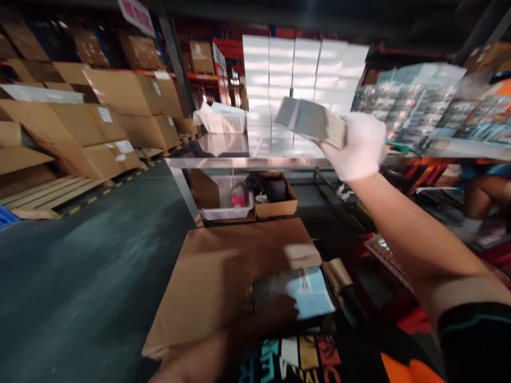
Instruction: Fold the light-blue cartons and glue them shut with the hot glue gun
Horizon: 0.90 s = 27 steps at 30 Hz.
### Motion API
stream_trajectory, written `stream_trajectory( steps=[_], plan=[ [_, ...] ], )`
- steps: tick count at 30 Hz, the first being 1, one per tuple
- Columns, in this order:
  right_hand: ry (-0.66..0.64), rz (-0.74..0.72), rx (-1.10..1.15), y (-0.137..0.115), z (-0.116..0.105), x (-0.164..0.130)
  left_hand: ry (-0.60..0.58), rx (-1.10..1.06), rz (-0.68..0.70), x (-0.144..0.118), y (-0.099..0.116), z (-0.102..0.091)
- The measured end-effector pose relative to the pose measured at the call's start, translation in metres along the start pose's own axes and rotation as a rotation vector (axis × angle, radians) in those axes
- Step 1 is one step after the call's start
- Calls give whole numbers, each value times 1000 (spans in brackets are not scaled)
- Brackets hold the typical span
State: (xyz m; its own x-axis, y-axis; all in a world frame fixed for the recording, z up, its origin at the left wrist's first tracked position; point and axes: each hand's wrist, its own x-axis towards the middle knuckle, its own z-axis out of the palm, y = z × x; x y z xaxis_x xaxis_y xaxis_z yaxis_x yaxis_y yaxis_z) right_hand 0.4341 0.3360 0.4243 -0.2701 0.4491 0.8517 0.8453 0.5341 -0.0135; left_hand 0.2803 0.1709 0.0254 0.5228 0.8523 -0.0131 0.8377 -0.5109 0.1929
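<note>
Ahead of you, a metal-edged counter (215, 163) bears a tall stack of white boxes (281, 69). By the blue packet (313, 298), your left grip (275, 311) is too dark and blurred to tell. Your right grip (361, 146) is clamped on one end of a grey-white box (307, 118), raised above the counter. Its long axis points leftward; it seems light, stiff, perhaps smooth, best held by its flat sides.
</note>
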Motion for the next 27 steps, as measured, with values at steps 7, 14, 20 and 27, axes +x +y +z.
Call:
stream_trajectory(
  steps=[7,14,20,27],
  plan=[
    [-229,-94,76,-17,144,40,-161,-81,-203,-11,-23,33],
    [-376,158,240,-40,116,-65,-142,-34,-414,-9,-30,39],
    [-1044,435,237,-12,117,-324,-91,0,-382,-13,-27,38],
    [-1282,838,234,45,160,-390,-144,41,-118,-14,-9,51]
  ],
)
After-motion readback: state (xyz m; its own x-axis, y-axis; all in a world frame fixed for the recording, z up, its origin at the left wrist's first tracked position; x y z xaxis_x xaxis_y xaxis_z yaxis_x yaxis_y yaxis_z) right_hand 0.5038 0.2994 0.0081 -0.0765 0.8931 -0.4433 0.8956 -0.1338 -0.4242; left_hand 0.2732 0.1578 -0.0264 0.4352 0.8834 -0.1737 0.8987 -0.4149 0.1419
